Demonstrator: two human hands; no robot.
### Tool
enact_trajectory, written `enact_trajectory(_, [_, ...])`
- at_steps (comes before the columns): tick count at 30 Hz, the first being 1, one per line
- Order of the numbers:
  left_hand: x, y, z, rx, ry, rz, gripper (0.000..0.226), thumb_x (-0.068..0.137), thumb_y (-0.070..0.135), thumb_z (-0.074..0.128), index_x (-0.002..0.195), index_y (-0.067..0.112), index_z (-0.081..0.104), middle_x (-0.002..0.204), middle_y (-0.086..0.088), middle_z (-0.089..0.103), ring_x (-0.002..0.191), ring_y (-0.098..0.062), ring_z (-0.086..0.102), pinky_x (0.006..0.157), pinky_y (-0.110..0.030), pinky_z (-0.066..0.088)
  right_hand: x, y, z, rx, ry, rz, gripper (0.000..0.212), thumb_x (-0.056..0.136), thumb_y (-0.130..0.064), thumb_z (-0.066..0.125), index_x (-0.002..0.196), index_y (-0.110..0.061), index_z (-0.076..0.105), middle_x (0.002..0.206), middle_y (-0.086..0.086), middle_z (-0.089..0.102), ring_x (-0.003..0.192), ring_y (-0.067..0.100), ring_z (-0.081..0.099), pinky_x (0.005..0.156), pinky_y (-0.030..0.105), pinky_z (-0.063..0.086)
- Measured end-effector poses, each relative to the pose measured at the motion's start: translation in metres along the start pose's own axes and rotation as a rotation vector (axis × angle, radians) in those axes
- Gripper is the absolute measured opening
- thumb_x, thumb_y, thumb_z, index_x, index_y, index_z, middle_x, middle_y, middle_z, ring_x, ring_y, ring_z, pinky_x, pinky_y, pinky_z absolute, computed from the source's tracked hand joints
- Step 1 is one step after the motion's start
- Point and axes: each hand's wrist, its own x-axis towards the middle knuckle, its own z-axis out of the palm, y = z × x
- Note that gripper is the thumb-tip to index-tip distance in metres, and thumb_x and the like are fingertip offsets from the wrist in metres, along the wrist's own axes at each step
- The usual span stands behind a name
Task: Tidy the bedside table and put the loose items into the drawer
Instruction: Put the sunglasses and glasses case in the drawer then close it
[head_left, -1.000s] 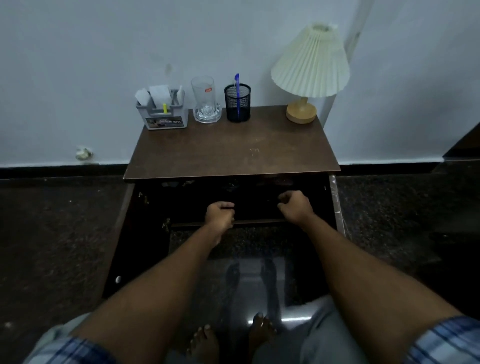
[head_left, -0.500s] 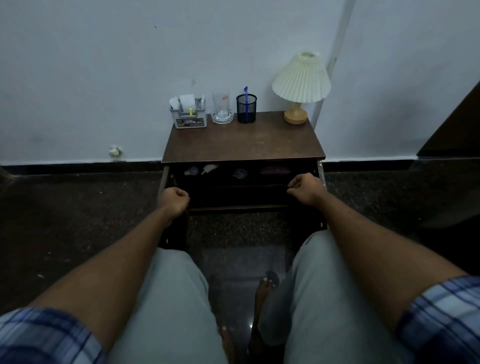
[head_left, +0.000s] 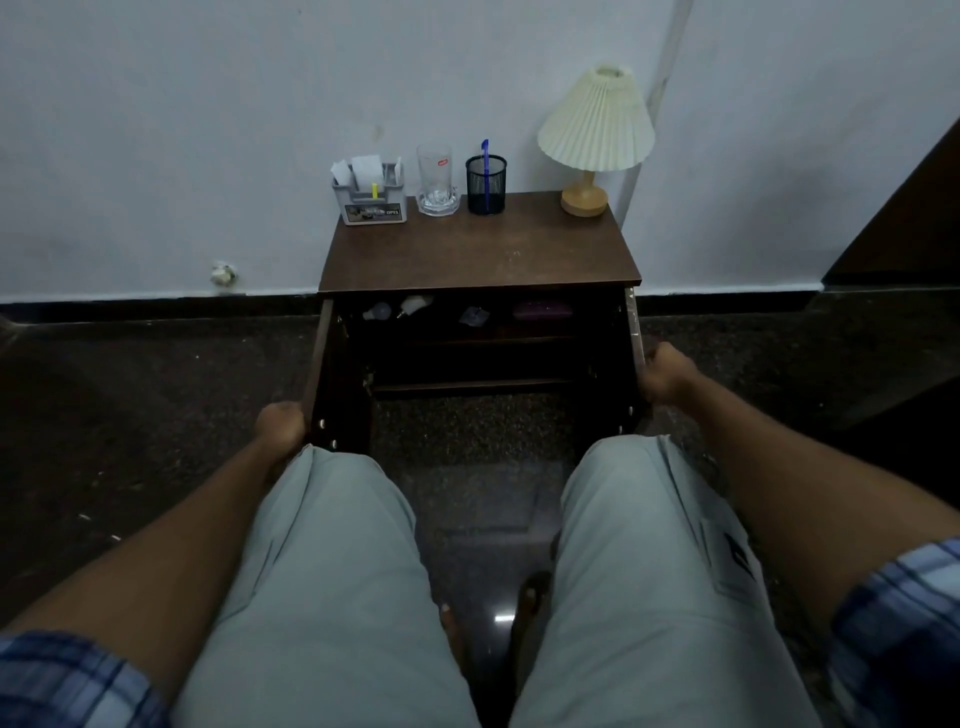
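The brown bedside table (head_left: 478, 254) stands against the wall with both lower doors swung open toward me. My left hand (head_left: 280, 426) is closed around the outer edge of the left door (head_left: 318, 374). My right hand (head_left: 667, 371) grips the outer edge of the right door (head_left: 635, 332). On the shelf inside lie a light bulb (head_left: 377, 310), a small white item (head_left: 415, 304), a crumpled grey piece (head_left: 474, 316) and a purple case (head_left: 543, 310). The lower part of the compartment is too dark to make out.
Along the back of the tabletop stand a grey organiser with papers (head_left: 371, 195), a glass mug (head_left: 437, 182), a black mesh cup with a blue pen (head_left: 485, 184) and a cream lamp (head_left: 595, 140). My knees and bare feet are close in front, on a dark stone floor.
My hands moved apart from the middle shelf edge out to the two door edges. The view pulled back from the table and my knees came into sight.
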Motion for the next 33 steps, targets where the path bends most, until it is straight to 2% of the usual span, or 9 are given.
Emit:
enact_trajectory(4, [0.003,-0.003,0.001,-0.097,-0.118,0.064,0.027,0.097,-0.002,0.052,0.112,-0.008,0.073,0.115,-0.027,0.072,0.109,-0.043,0.068,0.097,-0.048,0.054,0.006,0.006,0.009,-0.023,-0.053,0.082,0.026,0.096,-0.002,0.056,0.07,-0.008,0.054,0.068,0.012,0.061,0.029,0.007,0.055,0.042,0.026,0.049])
enact_trajectory(9, [0.004,0.01,0.012,-0.17,-0.217,0.008,0.021,0.099,-0.006,0.051,0.107,-0.01,0.069,0.112,-0.028,0.069,0.094,-0.037,0.067,0.098,-0.055,0.054,0.006,0.008,0.014,0.0,-0.165,0.121,0.027,0.089,0.008,0.062,0.065,-0.001,0.057,0.033,-0.001,0.055,0.025,0.006,0.051,0.028,0.018,0.04])
enact_trajectory(11, [0.005,0.014,0.019,-0.191,-0.271,-0.015,0.018,0.1,-0.005,0.052,0.093,-0.008,0.068,0.099,-0.023,0.069,0.074,-0.026,0.072,0.079,-0.04,0.062,0.007,0.012,0.022,0.049,-0.203,0.102,0.016,0.087,0.015,0.061,0.071,0.013,0.063,0.051,0.015,0.066,0.042,0.02,0.063,0.04,0.026,0.05])
enact_trajectory(13, [0.006,0.016,0.026,-0.184,-0.322,-0.018,0.024,0.1,-0.004,0.053,0.08,-0.002,0.065,0.088,-0.019,0.066,0.057,-0.017,0.069,0.057,-0.024,0.061,0.008,0.014,0.029,0.085,-0.23,0.06,0.014,0.09,0.011,0.061,0.091,0.023,0.067,0.088,0.035,0.07,0.072,0.034,0.067,0.071,0.049,0.058])
enact_trajectory(15, [0.01,0.017,0.033,-0.131,-0.35,0.015,0.02,0.099,-0.001,0.057,0.082,-0.002,0.066,0.092,-0.02,0.066,0.065,-0.022,0.066,0.057,-0.023,0.059,0.011,0.01,0.034,0.108,-0.271,0.046,0.02,0.093,0.005,0.062,0.104,0.02,0.068,0.105,0.038,0.068,0.085,0.041,0.068,0.087,0.058,0.055])
enact_trajectory(18, [0.016,0.021,0.04,-0.018,-0.361,0.115,0.013,0.095,0.005,0.066,0.087,-0.003,0.072,0.09,-0.018,0.067,0.075,-0.025,0.062,0.064,-0.028,0.055,0.015,0.001,0.04,0.069,-0.336,0.009,0.022,0.096,0.003,0.059,0.111,0.014,0.069,0.093,0.024,0.071,0.063,0.027,0.071,0.066,0.038,0.063])
enact_trajectory(21, [0.021,0.03,0.049,0.03,-0.403,0.148,0.019,0.094,0.008,0.068,0.092,-0.01,0.074,0.085,-0.018,0.068,0.072,-0.024,0.061,0.067,-0.03,0.052,0.021,-0.009,0.045,0.062,-0.375,-0.019,0.019,0.096,0.004,0.06,0.108,0.015,0.069,0.081,0.014,0.067,0.036,0.009,0.062,0.034,0.02,0.047])
enact_trajectory(28, [0.026,0.067,0.082,-0.122,-0.551,0.073,0.021,0.097,0.006,0.065,0.077,-0.002,0.065,0.089,-0.014,0.07,0.083,-0.021,0.071,0.075,-0.03,0.063,0.037,-0.041,0.069,0.053,-0.528,-0.011,0.03,0.107,-0.022,0.05,0.12,0.0,0.066,0.097,0.006,0.061,0.062,0.02,0.06,0.032,0.016,0.04])
enact_trajectory(33, [0.039,0.093,0.114,-0.202,-0.543,0.025,0.012,0.097,0.01,0.066,0.093,0.0,0.066,0.098,-0.016,0.067,0.087,-0.023,0.068,0.066,-0.026,0.063,0.055,-0.066,0.093,0.123,-0.499,0.017,0.041,0.107,-0.033,0.047,0.122,0.002,0.065,0.1,0.016,0.062,0.061,0.024,0.056,0.036,0.02,0.039])
